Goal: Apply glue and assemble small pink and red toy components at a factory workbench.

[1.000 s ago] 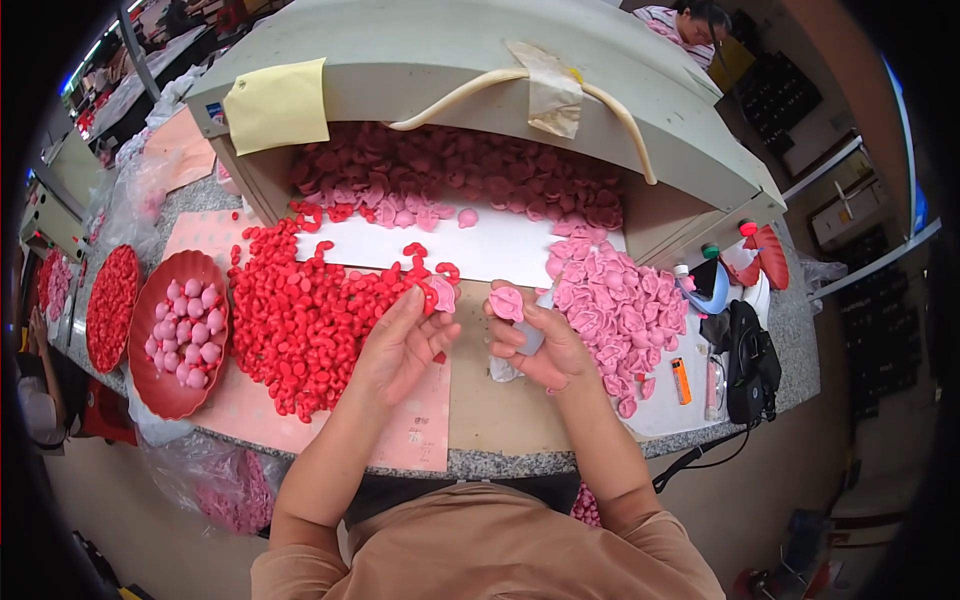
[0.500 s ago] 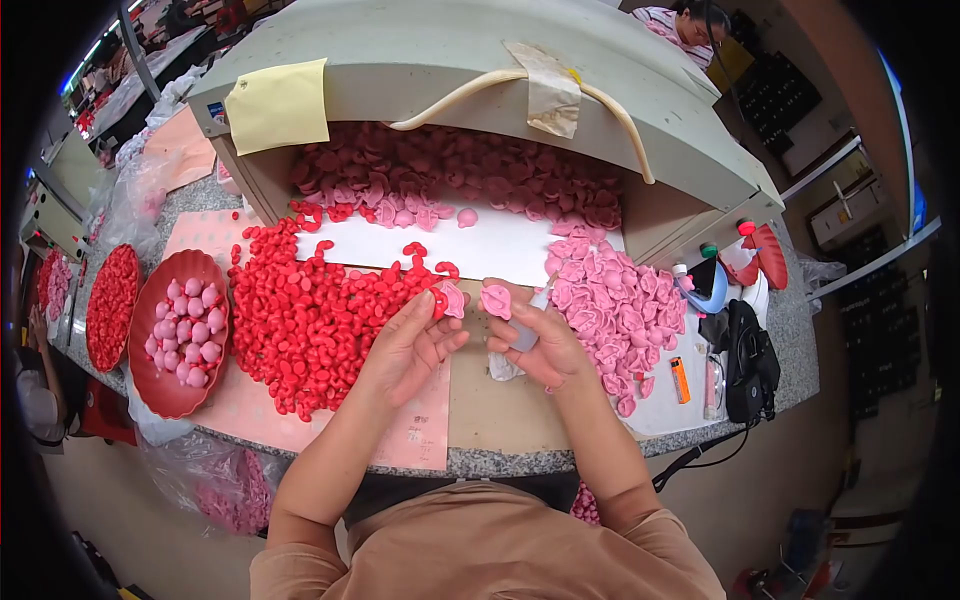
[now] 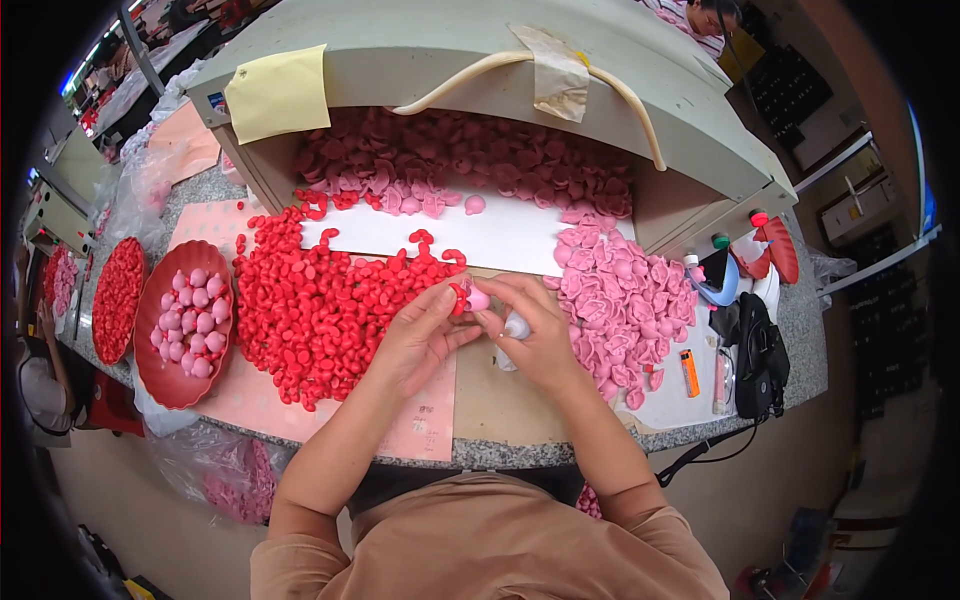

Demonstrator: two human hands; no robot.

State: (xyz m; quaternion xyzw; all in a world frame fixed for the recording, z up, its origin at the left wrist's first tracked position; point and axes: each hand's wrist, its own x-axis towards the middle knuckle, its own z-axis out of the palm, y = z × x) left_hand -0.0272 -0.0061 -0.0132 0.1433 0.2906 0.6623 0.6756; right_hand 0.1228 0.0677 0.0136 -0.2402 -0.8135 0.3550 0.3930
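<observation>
At the middle of the bench my two hands meet over small plastic parts. My left hand (image 3: 420,340) pinches a small curved red piece (image 3: 459,298) between thumb and fingertips. Pressed up to it is a pink shell-shaped piece (image 3: 478,299), which the fingertips of my right hand (image 3: 540,335) hold. A small translucent squeeze bottle (image 3: 516,326) is also tucked in my right hand. Left of my hands spreads a heap of red curved pieces (image 3: 320,310); on the right lies a pile of pink shells (image 3: 625,300). My fingers partly cover the join.
A red scalloped tray (image 3: 170,390) holds joined pink-and-red pieces, beside another tray of red pieces (image 3: 118,300). A grey metal hood (image 3: 440,70) arches over more pink shells (image 3: 470,160). An orange lighter (image 3: 690,373) and a black bag (image 3: 757,360) lie right. Another person (image 3: 700,22) sits beyond.
My hands have come together. The pink shells, held apart in each hand before, now meet as one rounded pink piece at the red piece. The view has shifted slightly.
</observation>
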